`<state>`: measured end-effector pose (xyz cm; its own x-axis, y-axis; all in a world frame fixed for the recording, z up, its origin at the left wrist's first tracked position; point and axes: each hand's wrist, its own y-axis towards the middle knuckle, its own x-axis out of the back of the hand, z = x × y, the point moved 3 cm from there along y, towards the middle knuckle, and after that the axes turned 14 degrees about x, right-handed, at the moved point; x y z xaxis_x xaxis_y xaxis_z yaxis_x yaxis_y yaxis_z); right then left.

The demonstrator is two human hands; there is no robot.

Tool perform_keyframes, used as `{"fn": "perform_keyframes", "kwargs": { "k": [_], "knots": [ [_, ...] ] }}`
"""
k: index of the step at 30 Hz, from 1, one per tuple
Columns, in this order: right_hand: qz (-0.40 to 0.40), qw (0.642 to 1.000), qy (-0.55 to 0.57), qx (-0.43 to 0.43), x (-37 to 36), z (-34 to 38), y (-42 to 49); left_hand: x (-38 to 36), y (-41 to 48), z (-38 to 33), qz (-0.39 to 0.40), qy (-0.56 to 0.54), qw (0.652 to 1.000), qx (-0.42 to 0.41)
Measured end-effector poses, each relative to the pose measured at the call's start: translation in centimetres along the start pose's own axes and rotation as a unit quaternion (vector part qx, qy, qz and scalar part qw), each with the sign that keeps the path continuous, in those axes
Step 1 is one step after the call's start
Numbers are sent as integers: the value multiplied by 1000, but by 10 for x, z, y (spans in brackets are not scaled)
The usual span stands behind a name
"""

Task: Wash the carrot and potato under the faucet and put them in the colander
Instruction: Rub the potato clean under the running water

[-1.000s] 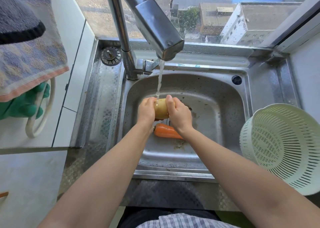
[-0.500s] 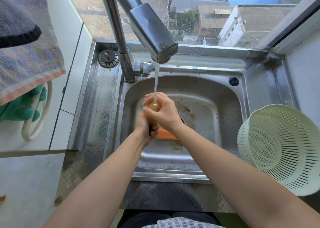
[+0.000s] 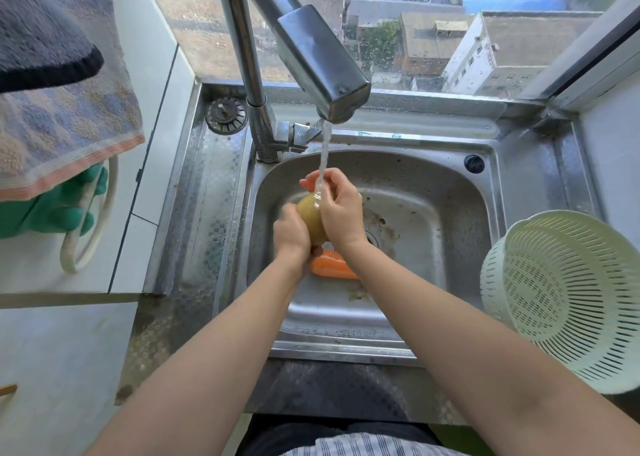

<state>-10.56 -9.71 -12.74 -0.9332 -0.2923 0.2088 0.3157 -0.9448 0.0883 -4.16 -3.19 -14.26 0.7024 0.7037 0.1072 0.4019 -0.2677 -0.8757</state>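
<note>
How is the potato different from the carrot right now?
The potato is yellowish and round; the carrot is orange and long. The potato is held up in the left hand and right hand under the water; the carrot lies on the sink bottom, out of the stream. Both are in the sink, not the colander.

The wet, yellow-brown potato (image 3: 311,221) sits under the stream from the steel faucet (image 3: 322,60), gripped between the left hand (image 3: 291,234) and the right hand (image 3: 341,209). The orange carrot (image 3: 330,265) lies flat on the sink (image 3: 346,348) floor just below them, partly hidden. The pale slotted colander (image 3: 568,296) rests tilted to the sink's right, well apart.
</note>
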Motion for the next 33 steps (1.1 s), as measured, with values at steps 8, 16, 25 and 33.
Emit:
{"fn": "perform_keyframes", "kwargs": {
  "k": [8,16,25,33],
  "knots": [
    [-37,993,-63,-93,11,-14,8,-8,-12,0,24,145,979,-139],
    [11,1000,9,-16,6,-10,-9,-6,-3,-8,12,16,1000,7],
    [-7,994,-35,-98,-12,-9,7,8,3,7,74,141,987,-26],
    [3,971,103,-214,7,-29,-7,-4,-4,-5,34,110,992,-53]
  ]
}}
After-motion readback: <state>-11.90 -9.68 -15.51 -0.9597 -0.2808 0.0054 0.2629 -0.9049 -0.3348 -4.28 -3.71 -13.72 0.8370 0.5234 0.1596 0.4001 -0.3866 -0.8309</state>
